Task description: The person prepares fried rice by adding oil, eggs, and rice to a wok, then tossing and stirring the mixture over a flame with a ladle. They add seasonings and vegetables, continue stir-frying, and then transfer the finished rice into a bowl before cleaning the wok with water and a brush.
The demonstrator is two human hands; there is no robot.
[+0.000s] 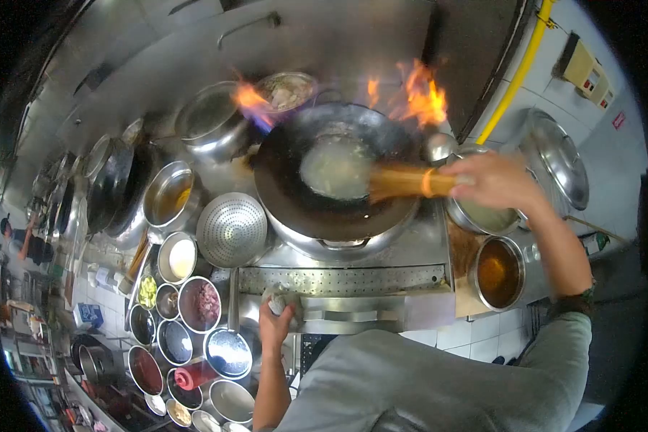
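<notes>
A bamboo brush (403,181) is gripped in my right hand (482,180), its bristles over the right side of a large black wok (288,187). Cloudy liquid (336,167) pools at the bottom of the wok. Near the stove's front edge, my left hand (277,317) is closed round a crumpled grey-white cloth (282,297). A perforated metal strainer (232,230) lies left of the wok, its handle reaching down beside my left hand.
Flames (421,93) rise behind the wok. A lidless pot (171,194) stands left, and bowls of ingredients (200,304) crowd the lower left. At right is a pot of brown liquid (497,272). Another person (27,241) stands far left.
</notes>
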